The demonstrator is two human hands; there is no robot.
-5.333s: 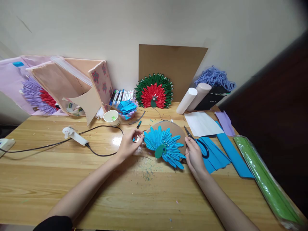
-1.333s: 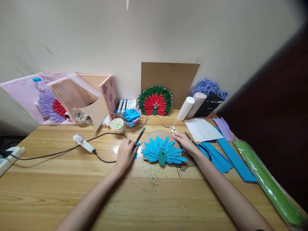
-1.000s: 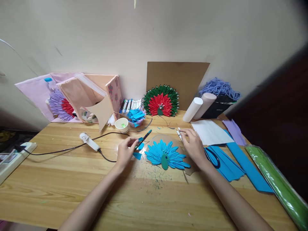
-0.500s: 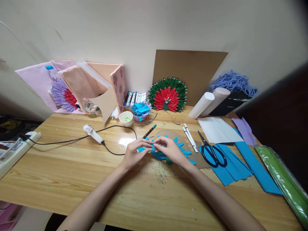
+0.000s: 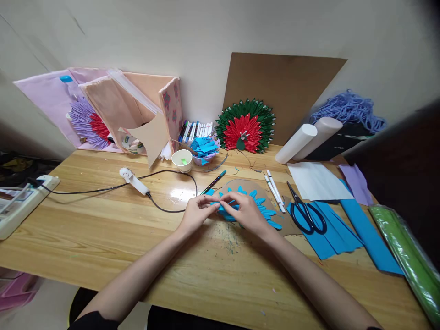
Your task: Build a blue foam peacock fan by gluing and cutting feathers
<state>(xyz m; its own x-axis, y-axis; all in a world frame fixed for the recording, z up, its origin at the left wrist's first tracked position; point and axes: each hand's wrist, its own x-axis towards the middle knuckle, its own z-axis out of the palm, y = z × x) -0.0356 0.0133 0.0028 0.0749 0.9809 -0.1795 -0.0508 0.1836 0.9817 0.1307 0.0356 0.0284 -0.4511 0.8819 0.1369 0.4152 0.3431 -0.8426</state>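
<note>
My left hand (image 5: 196,213) and my right hand (image 5: 248,213) meet fingertip to fingertip above the table, both closed in a pinch. Between them is a small strip of blue crepe paper (image 5: 217,199), mostly hidden by the fingers. Just beneath and behind lies a cardboard base (image 5: 228,184) covered with pointed blue paper petals (image 5: 267,211), partly hidden by my right hand. A dark marker pen (image 5: 213,182) rests behind my left hand. Two white pens (image 5: 275,190) and black-handled scissors (image 5: 305,214) lie to the right, the scissors partly over cut blue paper (image 5: 332,233).
A white glue gun (image 5: 134,182) with its black cord lies at left, near a power strip (image 5: 29,206). Behind stand a paper cup (image 5: 182,160), a bowl of blue pieces (image 5: 204,158) and a red-green paper peacock (image 5: 244,126). White rolls (image 5: 296,143) and green wrapped paper (image 5: 405,256) are at right.
The view has tilted down and shifted slightly, so the table things sit higher in the picture. My hands stay pinched together, with only small movement of the fingers.
</note>
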